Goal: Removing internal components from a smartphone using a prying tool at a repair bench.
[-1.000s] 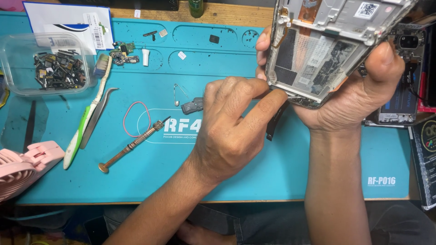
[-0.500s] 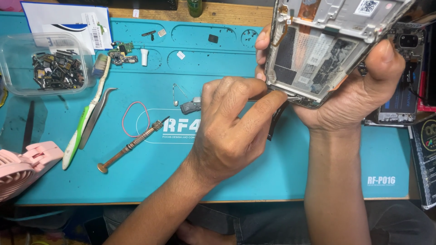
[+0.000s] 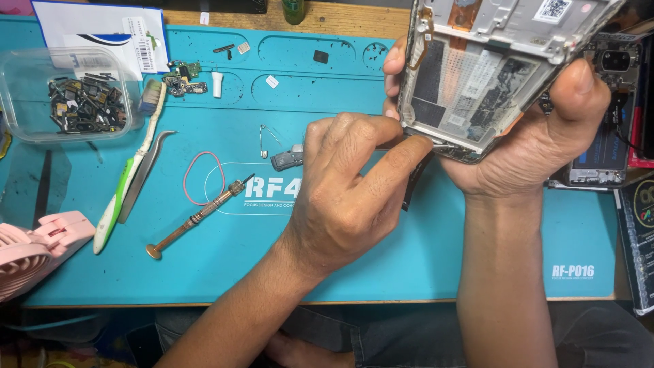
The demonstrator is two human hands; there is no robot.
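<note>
My right hand (image 3: 538, 146) grips an opened phone frame (image 3: 477, 75), tilted above the blue work mat (image 3: 409, 272) at the upper right, its bare inner side facing me. My left hand (image 3: 347, 197) reaches in from the lower left. Its thumb and forefinger are pinched on a thin dark tool (image 3: 413, 185) at the frame's lower edge. The tool's tip is hidden by the fingers and the frame.
On the mat lie a small screwdriver (image 3: 197, 217), a red rubber band (image 3: 203, 178), tweezers (image 3: 144, 176), a toothbrush (image 3: 126, 177), a safety pin (image 3: 262, 140) and a small grey part (image 3: 286, 159). A clear box of parts (image 3: 68, 95) sits at upper left, a pink fan (image 3: 34, 249) at left, another opened phone (image 3: 606, 116) at right.
Both hands stay almost in place. The phone frame has shifted very slightly in my right hand while the left keeps pinching at its lower edge.
</note>
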